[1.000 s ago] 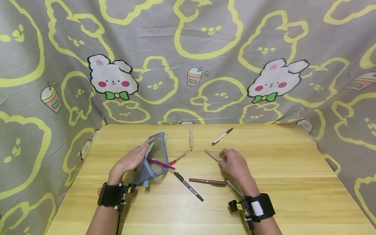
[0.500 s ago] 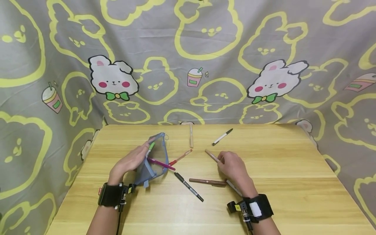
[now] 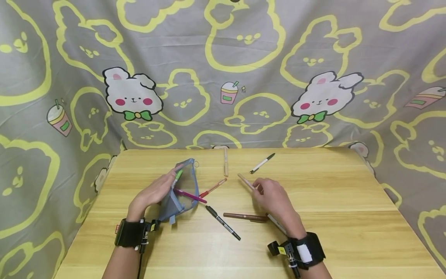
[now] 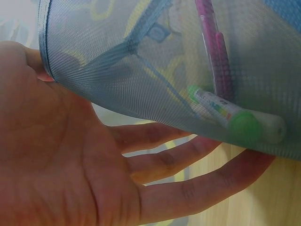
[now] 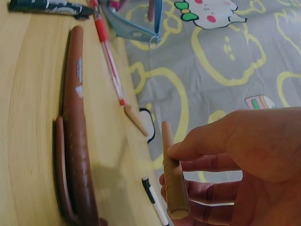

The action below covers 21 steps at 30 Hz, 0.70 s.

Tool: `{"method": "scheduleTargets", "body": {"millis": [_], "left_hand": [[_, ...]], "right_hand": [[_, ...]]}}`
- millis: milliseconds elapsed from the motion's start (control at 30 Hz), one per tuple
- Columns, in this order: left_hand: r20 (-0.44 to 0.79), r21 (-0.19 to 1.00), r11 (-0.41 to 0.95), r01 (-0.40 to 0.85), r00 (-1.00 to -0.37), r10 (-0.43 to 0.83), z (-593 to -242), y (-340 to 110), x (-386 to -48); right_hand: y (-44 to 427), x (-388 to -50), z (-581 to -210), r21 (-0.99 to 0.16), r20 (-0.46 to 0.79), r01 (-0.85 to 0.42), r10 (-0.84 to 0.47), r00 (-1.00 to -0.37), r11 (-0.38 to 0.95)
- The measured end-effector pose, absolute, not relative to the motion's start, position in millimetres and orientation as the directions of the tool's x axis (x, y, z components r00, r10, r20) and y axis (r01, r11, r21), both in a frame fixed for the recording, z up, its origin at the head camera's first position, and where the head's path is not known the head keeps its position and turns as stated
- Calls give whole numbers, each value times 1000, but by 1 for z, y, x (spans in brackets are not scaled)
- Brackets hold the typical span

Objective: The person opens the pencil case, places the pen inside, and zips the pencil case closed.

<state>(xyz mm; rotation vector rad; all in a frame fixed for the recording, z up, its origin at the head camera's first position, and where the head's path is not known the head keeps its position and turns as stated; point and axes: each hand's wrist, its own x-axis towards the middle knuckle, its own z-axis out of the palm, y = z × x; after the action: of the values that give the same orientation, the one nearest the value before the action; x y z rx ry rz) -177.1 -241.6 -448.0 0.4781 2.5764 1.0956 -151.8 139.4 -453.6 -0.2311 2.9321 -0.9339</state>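
Note:
A blue mesh pencil pouch (image 3: 188,176) lies on its side at the left of the table, its mouth facing right. My left hand (image 3: 155,193) holds it by the far side, fingers along the outside of the mesh in the left wrist view. Inside are a green-capped marker (image 4: 221,110) and another light pen (image 4: 273,128). A purple pen (image 3: 191,195) sticks out of the mouth. To the right, my right hand (image 3: 273,197) pinches a tan pen (image 5: 175,183) between thumb and fingers, tilted just above the table.
Around the hands lie a brown pen (image 3: 244,217), a black double-ended marker (image 3: 223,223), a red pen (image 3: 215,186), a beige pen (image 3: 225,162) and a white-and-black pen (image 3: 262,163). Another pen (image 3: 276,224) is partly hidden under the right wrist. A patterned curtain (image 3: 195,46) surrounds the table.
My right hand has pinched the tan pen, and moved it slightly left and up. The left hand and the pouch have stayed in place.

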Motion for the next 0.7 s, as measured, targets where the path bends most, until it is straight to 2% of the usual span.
{"method": "scheduleTargets", "body": {"millis": [700], "left_hand": [[-138, 732, 655, 187, -901, 411, -449, -242, -177]], "right_hand": [[101, -138, -444, -586, 61, -229, -240, -969, 777]]}}
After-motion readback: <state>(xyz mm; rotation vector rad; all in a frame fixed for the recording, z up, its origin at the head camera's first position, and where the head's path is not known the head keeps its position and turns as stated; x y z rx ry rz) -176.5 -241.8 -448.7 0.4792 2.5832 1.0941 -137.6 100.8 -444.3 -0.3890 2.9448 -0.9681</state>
